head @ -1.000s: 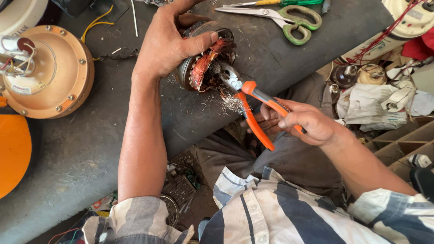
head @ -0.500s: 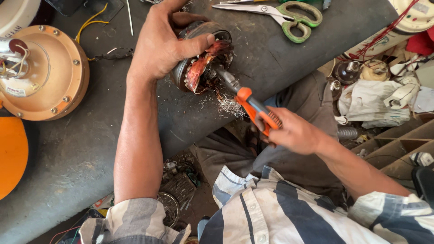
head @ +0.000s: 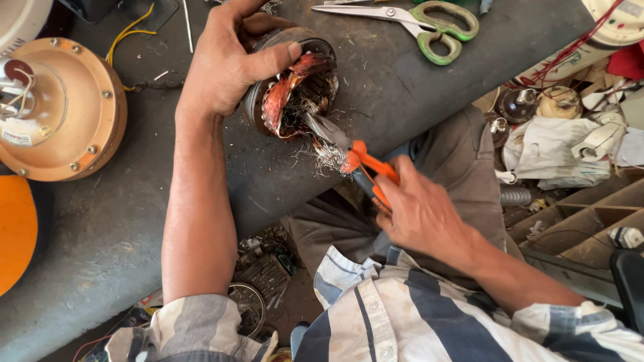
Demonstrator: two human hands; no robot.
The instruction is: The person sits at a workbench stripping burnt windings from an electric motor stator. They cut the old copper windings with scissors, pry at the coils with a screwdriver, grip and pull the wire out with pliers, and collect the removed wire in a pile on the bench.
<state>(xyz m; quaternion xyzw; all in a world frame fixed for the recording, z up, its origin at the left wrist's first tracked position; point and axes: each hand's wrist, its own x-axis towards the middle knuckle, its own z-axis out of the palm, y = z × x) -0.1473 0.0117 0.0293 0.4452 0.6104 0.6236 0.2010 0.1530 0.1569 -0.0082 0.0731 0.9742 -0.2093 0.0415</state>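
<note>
1. The left hand (head: 225, 67) clamps a round motor stator (head: 292, 84) against the dark bench (head: 100, 221), fingers wrapped over its rim and the thumb pressed across its open face.
2. The stator lies near the bench's near edge, its copper windings (head: 285, 100) torn and bulging outward.
3. The right hand (head: 422, 214) squeezes orange-handled pliers (head: 355, 161), fingers pressed together around the grips; the pliers' nose bites into the windings.
4. Frayed wire strands (head: 327, 155) hang at the bench edge beside the pliers.
5. Green-handled scissors (head: 416, 20) lie toward the far edge.
6. A tan round motor housing (head: 64, 110) sits near the left edge.
</note>
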